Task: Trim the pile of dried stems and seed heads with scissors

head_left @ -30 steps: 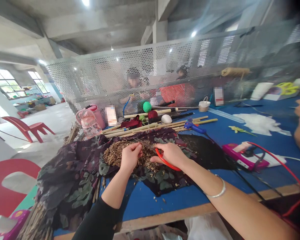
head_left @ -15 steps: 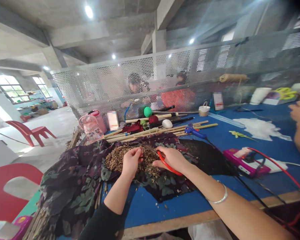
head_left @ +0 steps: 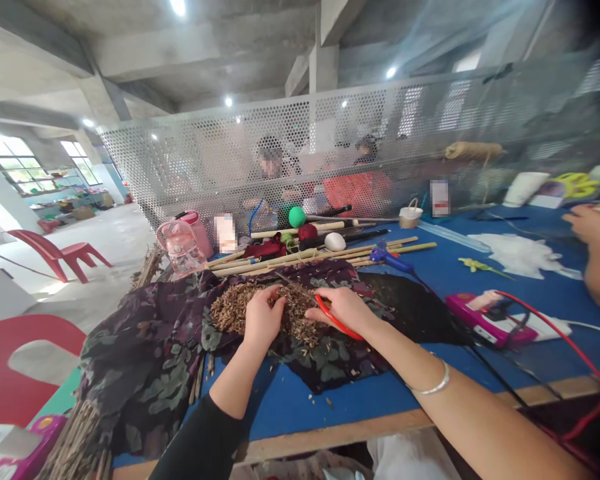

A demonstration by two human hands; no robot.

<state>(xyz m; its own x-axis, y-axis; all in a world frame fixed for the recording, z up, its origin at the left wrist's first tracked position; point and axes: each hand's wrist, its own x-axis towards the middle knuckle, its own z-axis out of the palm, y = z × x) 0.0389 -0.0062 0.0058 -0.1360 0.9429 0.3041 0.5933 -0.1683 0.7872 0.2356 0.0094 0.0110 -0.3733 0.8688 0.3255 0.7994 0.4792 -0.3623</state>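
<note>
A heap of short dry brown stem pieces lies on a dark floral cloth spread over the blue table. My left hand is at the heap, thumb and fingers a little apart with nothing visible between them; its fingertips reach down among the pieces. Red-handled scissors are held in my right hand, just right of the left one. Their dark blades point left across the heap, and I cannot make out whether they are parted.
Behind the cloth lie bamboo sticks, a blue glue gun, a green ball and a white egg-shaped piece. A pink power strip with cables sits right. Another person's hand is at the right edge. A perforated screen stands behind.
My left thumb and fingers have moved from a pinch to slightly apart, lower over the heap. My right hand keeps the scissors in about the same place. The view has shifted slightly.
</note>
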